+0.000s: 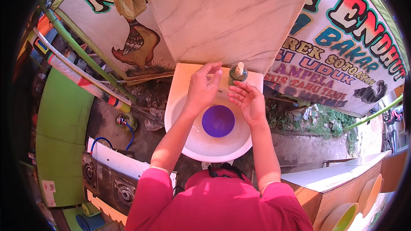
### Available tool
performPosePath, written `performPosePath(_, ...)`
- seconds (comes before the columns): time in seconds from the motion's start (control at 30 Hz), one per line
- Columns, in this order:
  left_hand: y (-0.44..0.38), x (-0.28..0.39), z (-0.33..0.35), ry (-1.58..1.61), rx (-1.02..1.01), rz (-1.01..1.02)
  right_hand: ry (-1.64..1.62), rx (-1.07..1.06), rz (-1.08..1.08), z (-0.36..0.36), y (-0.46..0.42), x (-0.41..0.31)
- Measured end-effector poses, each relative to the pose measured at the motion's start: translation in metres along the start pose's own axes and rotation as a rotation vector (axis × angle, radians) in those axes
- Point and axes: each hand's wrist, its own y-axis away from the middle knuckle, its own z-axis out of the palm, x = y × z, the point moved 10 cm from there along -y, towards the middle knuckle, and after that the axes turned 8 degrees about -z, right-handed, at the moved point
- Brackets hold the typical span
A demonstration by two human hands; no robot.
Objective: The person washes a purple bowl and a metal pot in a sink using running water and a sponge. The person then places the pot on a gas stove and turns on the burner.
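Observation:
Over a white pedestal washbasin (221, 155), my two hands are raised apart from each other. My left hand (204, 86) has its palm turned inward and fingers bent, with nothing visible in it. My right hand (249, 102) is half curled with the palm up, also holding nothing that I can see. Just beyond its fingertips stands a dark pump bottle (238, 73) with a pale pump head, on the basin's back ledge. Down in the bowl sits a purple plastic bowl (218, 121), between my wrists. No tap is visible.
A marbled panel (224, 16) rises behind the basin, with a yellow towel (128, 0) hung left of it. Printed banners (337, 48) flank it. To the left are a gas stove (109, 179), a gas cylinder (126, 123) and a green table (61, 141); a wooden counter (334, 176) stands right.

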Motion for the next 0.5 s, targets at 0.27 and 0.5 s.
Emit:
performPosePath(0.27,0.059,-0.117,0.023,-0.326,-0.283,-0.505,1.145,-0.172,-0.813,0.013,-0.018,-0.086)
performPosePath(0.5,0.144,-0.268,0.019,-0.576,-0.343,-0.742,1.098,-0.482,-0.549,0.012,-0.067,-0.056)
